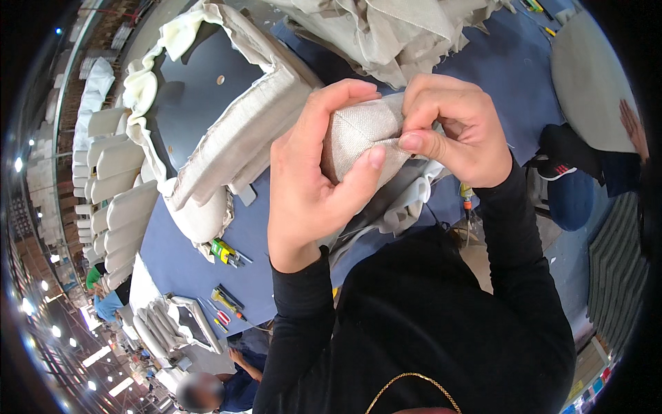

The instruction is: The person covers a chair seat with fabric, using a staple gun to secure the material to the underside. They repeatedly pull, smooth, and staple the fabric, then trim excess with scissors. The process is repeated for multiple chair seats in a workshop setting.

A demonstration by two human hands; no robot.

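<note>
A padded piece covered in beige woven fabric (355, 132) is held up in front of me, with a seam running over its rounded corner. My left hand (307, 172) is wrapped round its left side, the thumb pressing on the fabric near the seam. On the other side, my right hand (458, 127) pinches a fold of the cover between thumb and curled fingers. Pale loose material (407, 203) hangs below the piece, partly hidden by my hands. Left of my left hand lies a padded panel (252, 124) with its dark underside facing up and ragged fabric edges.
Crumpled beige fabric (393, 34) covers the far part of the blue table (186, 259). A green-and-yellow box (222, 250), a yellow tool (226, 300) and scissors (221, 324) lie at the left. Beige cushions (121, 165) stand beyond. Another person's hand (632, 123) rests by a rounded panel (593, 76) at the right.
</note>
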